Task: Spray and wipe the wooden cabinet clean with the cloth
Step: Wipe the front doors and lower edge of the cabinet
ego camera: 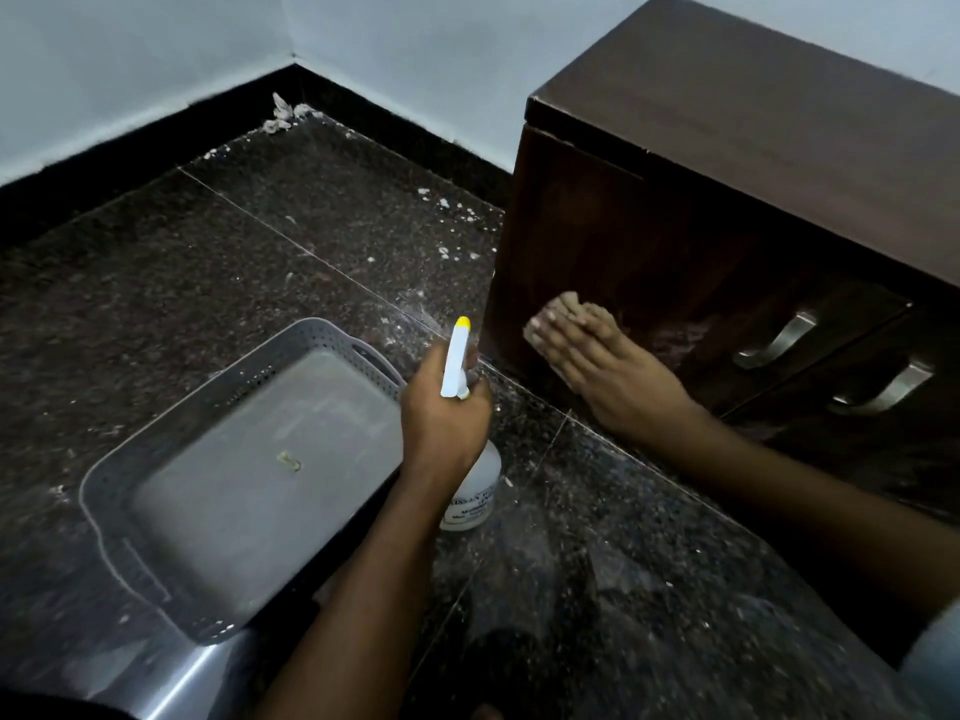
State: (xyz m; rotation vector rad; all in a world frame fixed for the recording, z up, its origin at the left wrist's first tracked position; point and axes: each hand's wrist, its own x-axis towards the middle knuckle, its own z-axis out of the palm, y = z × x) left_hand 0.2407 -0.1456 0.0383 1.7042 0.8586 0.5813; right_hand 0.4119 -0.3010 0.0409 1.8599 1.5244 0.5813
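Note:
A dark brown wooden cabinet stands on the floor at the right, its left side panel facing me. My right hand presses a beige cloth flat against the lower part of that side panel; only the cloth's top edge shows above my fingers. My left hand grips the neck of a white spray bottle with a yellow-tipped nozzle, held upright just left of the cabinet's bottom corner. The nozzle points up and away from me.
A grey perforated plastic basket sits on the dark speckled granite floor at the left, touching my left forearm. Two metal drawer handles are on the cabinet front. White debris and crumpled scraps lie in the wall corner.

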